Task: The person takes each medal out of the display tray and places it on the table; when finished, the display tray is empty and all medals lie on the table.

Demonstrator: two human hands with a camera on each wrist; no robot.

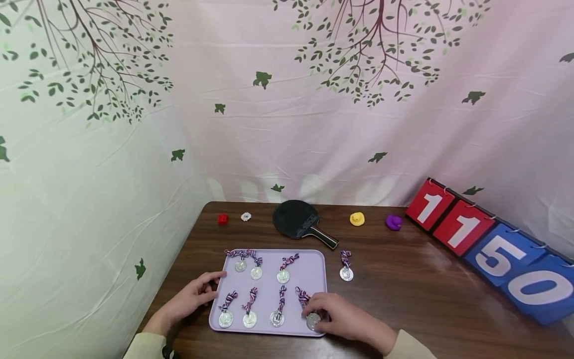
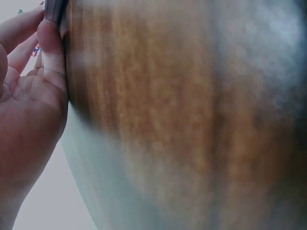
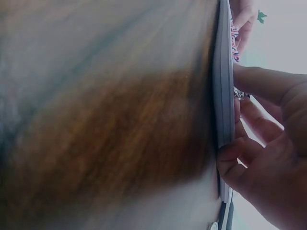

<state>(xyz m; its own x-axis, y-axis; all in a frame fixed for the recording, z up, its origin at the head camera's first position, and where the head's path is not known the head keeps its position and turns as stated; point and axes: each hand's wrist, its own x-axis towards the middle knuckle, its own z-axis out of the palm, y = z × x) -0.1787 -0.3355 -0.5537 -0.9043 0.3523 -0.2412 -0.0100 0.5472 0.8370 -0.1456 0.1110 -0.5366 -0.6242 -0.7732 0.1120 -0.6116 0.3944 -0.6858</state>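
The tray (image 1: 309, 269) is smooth lilac, a rectangle with rounded corners and a raised rim, lying on a dark wood-grain table (image 1: 403, 289). Seven medals lie on it, silvery discs on knotted red, white and blue ribbons. The right hand (image 1: 343, 316) pinches the near right medal (image 1: 313, 321) between thumb and fingers, at the tray's near right corner, disc low over the surface. The left hand (image 1: 193, 296) is parted wide, fingertips touching the tray's left rim.

An eighth medal (image 1: 346, 273) rests on the wood, just beside the right rim. A strip of wood separates the far rim from the paddle (image 1: 293, 219); a broader stretch reaches the scoreboard (image 1: 489, 249).
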